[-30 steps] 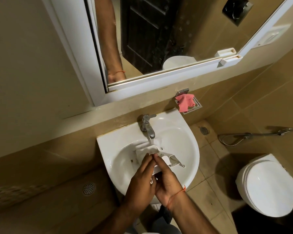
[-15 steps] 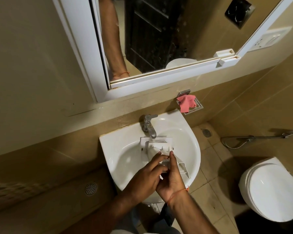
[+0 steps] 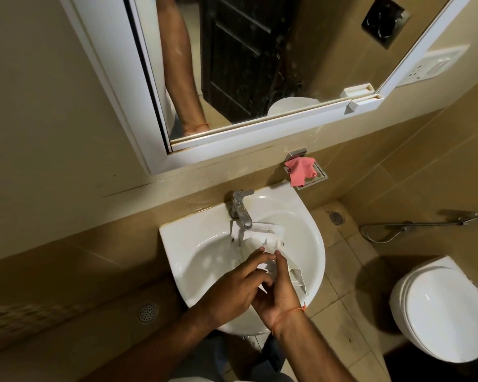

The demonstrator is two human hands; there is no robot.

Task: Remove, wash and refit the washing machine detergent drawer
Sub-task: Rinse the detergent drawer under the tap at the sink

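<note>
Drawer (image 3: 262,241) out of the washing machine and down in the white basin (image 3: 177,238), so removal judged done; washing in hand; refitting still to come, with no machine anywhere in view. Nearest, both hands together over the front of the bowl. Left hand (image 3: 232,285) curled round the near end of the white plastic, forefinger stretched forward along the top. Right hand (image 3: 278,290), an orange thread at the wrist, gripping the same end from the other side, one finger pointing up, the rest folded about the piece. A little farther right, a loose-looking white part (image 3: 297,278) jutting out past the right hand; whether attached or free cannot be told. Farther in, drawer body tilted, far end lying right under the spout of the chrome tap (image 3: 240,208). White all over, ribbed or partitioned inside, edges pale against the basin; dirt or suds too faint to make out. Running water not clearly visible. Beyond, a pink cloth (image 3: 300,169) on a wall-mounted metal dish, then the mirror (image 3: 260,64).
</note>
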